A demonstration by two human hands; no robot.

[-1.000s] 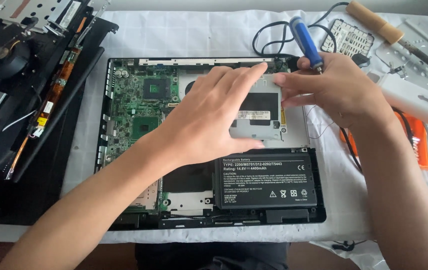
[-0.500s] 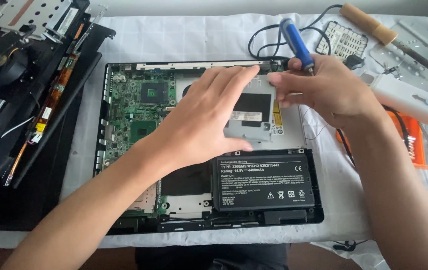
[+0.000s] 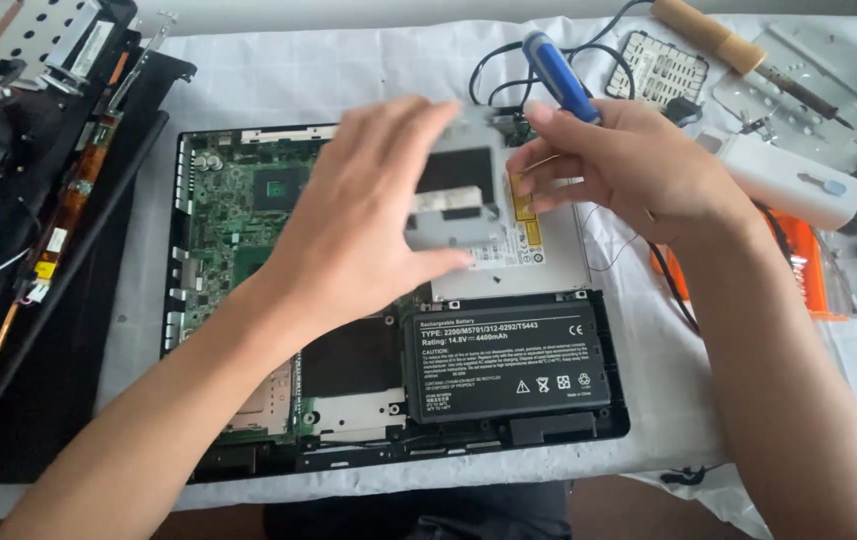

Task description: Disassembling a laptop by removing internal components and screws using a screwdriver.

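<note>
An opened laptop base (image 3: 239, 200) with a green circuit board lies on a white cloth. My left hand (image 3: 359, 220) grips a grey metal plate (image 3: 459, 195) and holds it tilted just above the silver optical drive (image 3: 544, 255). The fingertips of my right hand (image 3: 639, 170) touch the plate's right edge. That hand also holds a blue-handled screwdriver (image 3: 559, 75), whose handle sticks up and away from me. A black battery (image 3: 504, 360) sits in the base near the front edge.
Dismantled black laptop parts (image 3: 39, 150) lie at the left. To the right are a wood-handled soldering iron (image 3: 729, 45), a white perforated part (image 3: 661, 68), a white oblong device (image 3: 789, 180), an orange tool (image 3: 799, 260) and black cables (image 3: 499, 70).
My left hand lay flat over the drive area before; now it has closed on the grey plate and raised it off the laptop. My right hand has stayed at the plate's right edge.
</note>
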